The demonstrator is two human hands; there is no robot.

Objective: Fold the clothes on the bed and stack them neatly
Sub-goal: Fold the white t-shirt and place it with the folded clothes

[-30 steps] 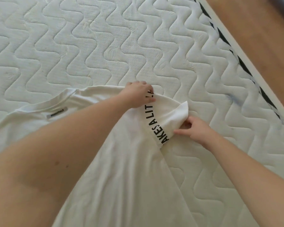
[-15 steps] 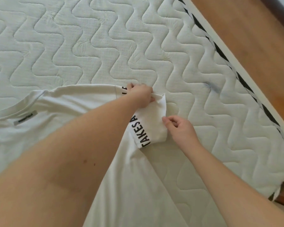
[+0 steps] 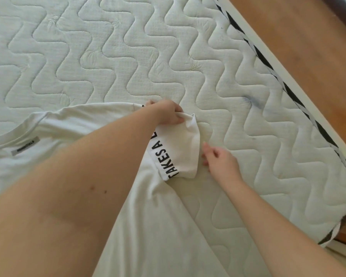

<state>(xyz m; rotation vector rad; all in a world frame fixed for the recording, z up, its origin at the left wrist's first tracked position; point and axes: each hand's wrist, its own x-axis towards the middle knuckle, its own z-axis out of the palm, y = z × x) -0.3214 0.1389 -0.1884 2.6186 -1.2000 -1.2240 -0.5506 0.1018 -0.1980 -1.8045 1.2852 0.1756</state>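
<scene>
Mattress (image 3: 168,47), white with wavy quilting and a black-striped edge, fills the view; wooden floor (image 3: 308,47) lies beyond that edge. A white T-shirt (image 3: 148,226) lies spread on the mattress (grey label at the collar). The left hand (image 3: 166,113) pinches the folded-over sleeve (image 3: 180,148). The right hand (image 3: 220,158), fingers loosely spread, hovers just beside the sleeve, holding nothing.

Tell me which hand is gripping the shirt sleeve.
The left hand pinches the sleeve at its top fold. The right hand hovers open beside it, fingers spread, gripping nothing.
</scene>
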